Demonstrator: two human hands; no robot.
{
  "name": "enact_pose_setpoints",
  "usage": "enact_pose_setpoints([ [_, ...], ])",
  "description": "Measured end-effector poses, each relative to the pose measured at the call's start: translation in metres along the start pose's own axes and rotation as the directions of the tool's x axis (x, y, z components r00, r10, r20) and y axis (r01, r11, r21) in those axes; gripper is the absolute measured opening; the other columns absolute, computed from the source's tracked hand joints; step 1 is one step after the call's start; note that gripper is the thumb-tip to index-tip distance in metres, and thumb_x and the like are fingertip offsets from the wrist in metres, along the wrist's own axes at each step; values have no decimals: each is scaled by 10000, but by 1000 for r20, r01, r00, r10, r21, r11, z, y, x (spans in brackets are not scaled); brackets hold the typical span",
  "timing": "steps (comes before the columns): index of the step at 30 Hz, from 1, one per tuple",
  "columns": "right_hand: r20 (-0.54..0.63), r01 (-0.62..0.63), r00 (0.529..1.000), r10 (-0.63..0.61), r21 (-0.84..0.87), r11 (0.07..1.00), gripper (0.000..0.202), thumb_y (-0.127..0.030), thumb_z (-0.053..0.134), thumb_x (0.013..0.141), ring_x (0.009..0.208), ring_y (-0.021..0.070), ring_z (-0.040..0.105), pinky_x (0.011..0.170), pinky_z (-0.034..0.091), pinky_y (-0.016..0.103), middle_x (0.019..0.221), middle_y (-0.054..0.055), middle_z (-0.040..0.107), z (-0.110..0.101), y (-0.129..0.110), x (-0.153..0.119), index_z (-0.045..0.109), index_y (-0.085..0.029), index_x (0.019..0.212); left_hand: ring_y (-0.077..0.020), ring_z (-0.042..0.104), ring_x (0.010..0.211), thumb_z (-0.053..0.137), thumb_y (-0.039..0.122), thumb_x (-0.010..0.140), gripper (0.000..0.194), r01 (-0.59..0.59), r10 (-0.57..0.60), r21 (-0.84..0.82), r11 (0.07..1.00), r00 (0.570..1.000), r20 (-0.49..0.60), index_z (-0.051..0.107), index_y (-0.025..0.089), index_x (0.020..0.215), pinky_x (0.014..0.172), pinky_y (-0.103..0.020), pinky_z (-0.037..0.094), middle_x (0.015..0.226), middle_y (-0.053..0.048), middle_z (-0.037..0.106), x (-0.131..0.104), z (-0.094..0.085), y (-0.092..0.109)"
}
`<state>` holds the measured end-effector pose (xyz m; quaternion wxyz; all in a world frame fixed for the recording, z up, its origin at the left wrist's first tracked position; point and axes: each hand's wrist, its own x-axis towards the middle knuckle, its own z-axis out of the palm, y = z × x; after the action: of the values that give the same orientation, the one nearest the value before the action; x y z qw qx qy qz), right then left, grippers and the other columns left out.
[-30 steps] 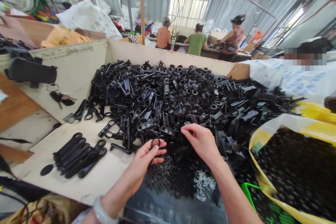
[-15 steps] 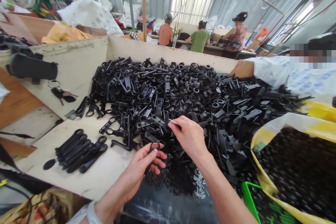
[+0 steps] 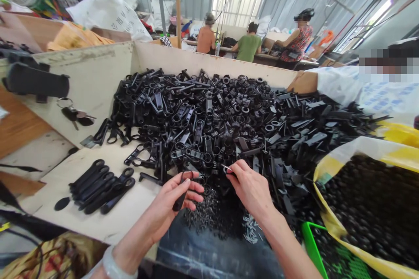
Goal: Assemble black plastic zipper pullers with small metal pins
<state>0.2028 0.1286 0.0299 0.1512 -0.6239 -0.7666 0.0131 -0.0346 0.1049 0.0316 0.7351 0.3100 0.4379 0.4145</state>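
My left hand (image 3: 170, 196) is closed around a black plastic handle piece (image 3: 179, 201), its ring end showing above the thumb. The other fingers of that hand are loosely curled. My right hand (image 3: 253, 187) pinches a thin metal pin (image 3: 226, 167) whose tip points left, away from the left hand's piece. A dark bit shows by its fingertips, too small to name. Under both hands lie small dark parts (image 3: 209, 209) and a little heap of light metal pins (image 3: 251, 229). Finished-looking black handles (image 3: 101, 187) lie in a row on the left board.
A big heap of black plastic parts (image 3: 193, 113) fills the walled bench. Keys (image 3: 78, 117) hang on its left wall (image 3: 98, 78). At right stand a yellow-white sack (image 3: 369, 209) of black pieces and a green tray (image 3: 312, 244). Several people (image 3: 248, 45) sit or stand at the back.
My right hand has moved right and down, away from the heap's middle, still pinching the pin. My left hand has shifted slightly left, and more of its black piece shows.
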Motion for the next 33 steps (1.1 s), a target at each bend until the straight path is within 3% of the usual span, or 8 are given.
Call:
enact_pose_setpoints([
  [5, -143, 39, 990, -6, 226, 973, 127, -292, 589, 996, 788, 163, 712, 682, 528, 250, 1066, 46, 744, -10, 25, -18, 670, -224, 925, -113, 603, 620, 803, 513, 818, 555, 62, -63, -49, 997, 998, -28, 654, 158, 1218, 519, -195, 419, 816, -28, 706, -22, 5, -11],
  [9, -339, -16, 909, 243, 554, 832, 249, -429, 626, 964, 548, 117, 596, 553, 533, 249, 1098, 117, 774, -21, 35, -33, 670, -192, 899, -71, 486, 543, 728, 576, 863, 554, 179, -187, -166, 970, 982, -34, 674, 176, 1242, 502, -187, 342, 776, -2, 671, -37, 12, -27],
  [12, -290, -45, 900, 326, 682, 730, 208, -387, 712, 903, 542, 117, 604, 533, 537, 225, 986, 87, 796, -25, 19, -52, 721, -190, 969, -92, 524, 570, 754, 571, 835, 570, 240, -242, -239, 941, 970, 19, 693, 162, 1227, 520, -207, 353, 806, -31, 695, -41, 25, -42],
  [16, -194, 52, 973, 128, 717, 695, 372, -271, 710, 924, 604, 117, 667, 551, 567, 185, 1014, 41, 784, -17, -15, -88, 705, -269, 1296, -121, 569, 602, 862, 601, 697, 648, 212, -209, -251, 945, 977, 38, 721, 139, 1128, 518, -215, 354, 781, -49, 709, -46, 47, -54],
  [24, -258, 178, 966, 5, 679, 712, 183, -294, 692, 966, 747, 156, 738, 641, 616, 187, 1034, 74, 739, 5, -30, -115, 751, -242, 1131, -112, 472, 523, 819, 578, 693, 566, 281, -287, -223, 933, 958, 7, 707, 132, 1025, 527, -226, 306, 554, 12, 592, -58, 58, -71],
  [26, -269, 185, 963, -2, 658, 730, 183, -304, 681, 978, 597, 113, 687, 571, 597, 171, 1019, 70, 731, 6, -30, -116, 738, -226, 1134, -124, 459, 524, 757, 547, 725, 553, 257, -266, -197, 946, 964, -15, 702, 122, 1074, 534, -239, 308, 538, 17, 569, -59, 55, -77],
  [28, -273, 188, 962, -10, 634, 750, 186, -311, 675, 984, 495, 84, 619, 520, 579, 169, 1006, 63, 724, 7, -30, -118, 727, -219, 1136, -137, 474, 567, 687, 503, 770, 529, 208, -213, -122, 970, 977, -29, 694, 115, 1128, 567, -252, 338, 586, 13, 573, -60, 52, -77],
  [33, -271, 233, 958, -89, 564, 792, 207, -284, 643, 999, 592, 115, 690, 577, 605, 167, 994, 71, 732, 10, -28, -124, 700, -204, 1181, -161, 490, 668, 517, 288, 855, 443, 110, -131, 244, 964, 989, 72, 692, 140, 1234, 670, -268, 390, 647, 16, 556, -66, 51, -60],
])
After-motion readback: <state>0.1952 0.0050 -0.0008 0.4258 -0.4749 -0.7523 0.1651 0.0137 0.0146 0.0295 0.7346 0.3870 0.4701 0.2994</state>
